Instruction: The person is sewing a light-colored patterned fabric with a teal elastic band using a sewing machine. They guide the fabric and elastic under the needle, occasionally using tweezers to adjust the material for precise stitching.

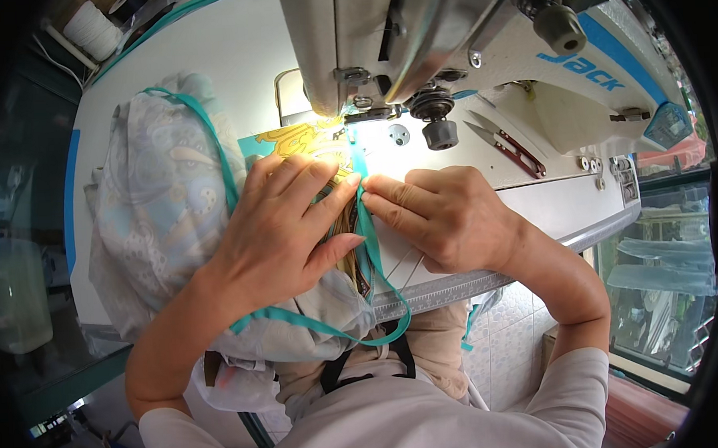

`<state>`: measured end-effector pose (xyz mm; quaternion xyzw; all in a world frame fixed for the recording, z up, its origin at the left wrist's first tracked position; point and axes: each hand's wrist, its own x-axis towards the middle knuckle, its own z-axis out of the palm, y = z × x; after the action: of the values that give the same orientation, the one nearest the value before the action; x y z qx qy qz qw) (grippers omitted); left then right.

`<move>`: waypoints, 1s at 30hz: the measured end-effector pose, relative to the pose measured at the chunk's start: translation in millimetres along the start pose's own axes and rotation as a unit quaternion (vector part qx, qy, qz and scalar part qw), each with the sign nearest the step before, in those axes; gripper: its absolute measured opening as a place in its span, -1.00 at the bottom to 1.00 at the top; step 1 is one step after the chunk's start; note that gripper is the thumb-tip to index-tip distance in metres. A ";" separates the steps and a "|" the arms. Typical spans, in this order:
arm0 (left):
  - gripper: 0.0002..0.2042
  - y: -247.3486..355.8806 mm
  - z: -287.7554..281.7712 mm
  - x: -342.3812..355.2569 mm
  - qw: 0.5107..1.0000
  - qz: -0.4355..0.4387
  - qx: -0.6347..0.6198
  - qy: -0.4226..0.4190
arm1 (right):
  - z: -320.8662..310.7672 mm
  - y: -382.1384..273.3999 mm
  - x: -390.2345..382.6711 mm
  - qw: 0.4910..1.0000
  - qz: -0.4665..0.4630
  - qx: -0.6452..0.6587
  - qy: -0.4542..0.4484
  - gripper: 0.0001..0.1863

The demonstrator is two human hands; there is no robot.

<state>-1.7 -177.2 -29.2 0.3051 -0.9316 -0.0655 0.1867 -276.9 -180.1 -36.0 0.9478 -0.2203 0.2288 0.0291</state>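
My left hand (283,219) lies on patterned yellow and teal fabric (303,137), fingers stretched out and thumb apart, with the index fingertip by the fabric's right edge. At that edge my right hand (451,220) pinches a teal binding tape (365,228). The tape runs up toward the needle area of a sewing machine (319,49) and loops down over my lap. Bright lamp light washes out the needle and presser foot. Bunched pale printed fabric (165,192) lies left of my left hand, teal tape along part of its edge.
Red-handled thread snips (516,149) lie on the white table (238,29), right of the needle area. Bobbins (591,164) sit near the machine's base. A grey ruled strip (458,288) follows the table's front edge. White cord on a spool (93,31) stands at the far left.
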 end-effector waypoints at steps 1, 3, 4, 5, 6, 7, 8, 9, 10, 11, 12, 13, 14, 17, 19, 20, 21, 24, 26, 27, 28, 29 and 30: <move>-0.41 -0.3 1.0 0.3 1.000 0.006 0.001 0.005 | -0.2 -0.1 0.1 1.000 -0.002 -0.003 0.001 -0.46; -0.41 -1.5 1.0 0.9 1.000 0.013 -0.003 0.008 | 0.0 -0.5 1.1 1.000 -0.003 -0.003 0.006 -0.46; -0.41 -1.9 0.1 1.4 1.000 0.015 -0.009 0.008 | 0.1 -0.7 1.5 1.000 -0.003 -0.003 0.008 -0.47; -0.42 -2.1 -0.1 1.9 1.000 0.017 -0.015 0.009 | 0.5 -0.8 1.4 1.000 -0.003 -0.004 0.009 -0.47; -0.41 -2.2 0.9 1.8 0.999 0.010 -0.038 0.009 | 1.2 -0.9 1.1 1.000 -0.003 -0.005 0.011 -0.47; -0.41 -2.0 2.4 1.2 0.998 0.003 -0.061 0.008 | 1.5 -1.0 0.8 1.000 -0.003 -0.006 0.013 -0.47; -0.41 -2.1 2.8 1.1 0.997 -0.005 -0.082 0.008 | 0.6 -1.0 1.4 1.000 -0.001 -0.007 0.008 -0.47; -0.41 -1.8 2.3 1.8 0.997 -0.001 -0.080 0.009 | -1.1 -1.3 1.8 1.000 0.000 -0.007 0.004 -0.47; -0.41 -1.2 1.5 2.8 0.997 0.002 -0.078 0.009 | -2.1 -1.4 2.0 1.000 0.001 -0.007 0.000 -0.48; -0.42 -1.0 0.9 3.5 0.997 0.006 -0.076 0.010 | -1.9 -1.2 1.6 1.000 0.001 -0.003 0.002 -0.44; -0.40 -1.1 0.6 3.1 0.997 0.001 -0.082 0.007 | -1.2 -0.8 1.0 1.000 0.001 0.002 0.003 -0.41; -0.39 -1.2 0.4 2.6 0.996 -0.004 -0.088 0.004 | -0.6 -0.3 0.8 1.000 0.000 0.007 0.005 -0.37; -0.38 -1.3 0.7 2.0 0.995 -0.009 -0.095 0.001 | -0.3 -0.2 0.6 1.000 0.001 0.006 0.004 -0.37; -0.37 -0.4 1.0 2.9 0.995 -0.010 -0.096 0.004 | 0.4 -0.2 0.2 1.000 0.003 0.005 0.005 -0.37; -0.36 -0.7 1.4 2.6 0.995 -0.009 -0.095 0.008 | 0.9 -0.4 -0.1 1.000 0.004 0.008 0.007 -0.36; -0.36 -0.9 1.9 2.7 0.995 -0.008 -0.095 0.010 | 0.4 -0.2 0.2 1.000 0.003 0.008 0.006 -0.36; -0.36 -0.4 1.5 2.8 0.995 -0.010 -0.094 0.009 | -0.4 -0.1 0.8 1.000 0.001 0.007 0.004 -0.36; -0.35 0.5 1.3 3.4 0.996 -0.012 -0.090 0.006 | -2.2 -0.2 2.2 1.000 -0.001 -0.008 0.002 -0.44; -0.35 -0.1 2.1 3.8 0.996 -0.008 -0.085 0.010 | -2.8 -0.1 2.9 1.000 -0.003 -0.016 0.003 -0.48; -0.36 -0.4 2.0 4.1 0.996 -0.008 -0.086 0.013 | -3.0 0.1 3.2 1.000 -0.004 -0.017 0.005 -0.48; -0.36 -0.9 1.9 4.6 0.996 -0.008 -0.087 0.016 | -3.2 0.3 3.6 1.000 -0.006 -0.017 0.007 -0.48; -0.36 -1.2 1.8 4.7 0.996 -0.008 -0.088 0.018 | -3.2 0.3 3.8 1.000 -0.003 -0.016 0.005 -0.49; -0.36 -1.5 1.9 4.7 0.996 -0.008 -0.088 0.018 | -2.9 0.4 4.0 1.000 -0.001 -0.016 0.003 -0.49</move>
<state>-5.2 -181.2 -29.8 0.2961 -0.9162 -0.1429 0.2291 -275.2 -181.7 -31.6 0.9467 -0.2229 0.2282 0.0450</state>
